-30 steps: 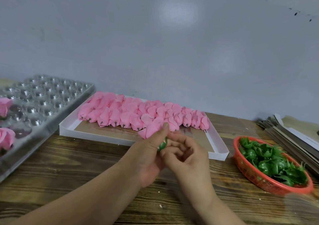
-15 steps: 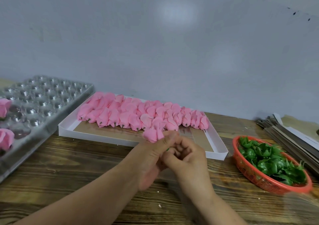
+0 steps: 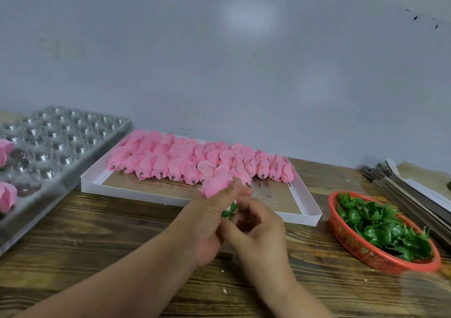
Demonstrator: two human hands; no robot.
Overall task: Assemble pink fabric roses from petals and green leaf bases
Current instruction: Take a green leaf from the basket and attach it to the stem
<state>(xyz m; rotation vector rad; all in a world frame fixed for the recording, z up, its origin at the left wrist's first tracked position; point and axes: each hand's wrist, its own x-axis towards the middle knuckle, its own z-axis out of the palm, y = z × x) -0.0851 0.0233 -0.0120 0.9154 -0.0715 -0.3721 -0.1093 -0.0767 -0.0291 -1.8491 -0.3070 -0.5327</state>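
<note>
- Two hands meet near centre: I see my left hand [image 3: 207, 222] pinching a pink fabric rose bud [image 3: 216, 185], thumb on top.
- My right hand [image 3: 258, 230] curls round a green plastic leaf base [image 3: 230, 209], mostly hidden between the fingers.
- Whether base and bud are joined, I cannot tell.
- Far behind lies a white shallow cardboard tray [image 3: 170, 197] of buds; right, a red plastic mesh basket [image 3: 353, 242], its near rim blurred.

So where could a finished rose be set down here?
Bare wood lies between the clear tray and the left hand, and along the white box's brown front strip. The red basket is crowded with leaves.
</note>
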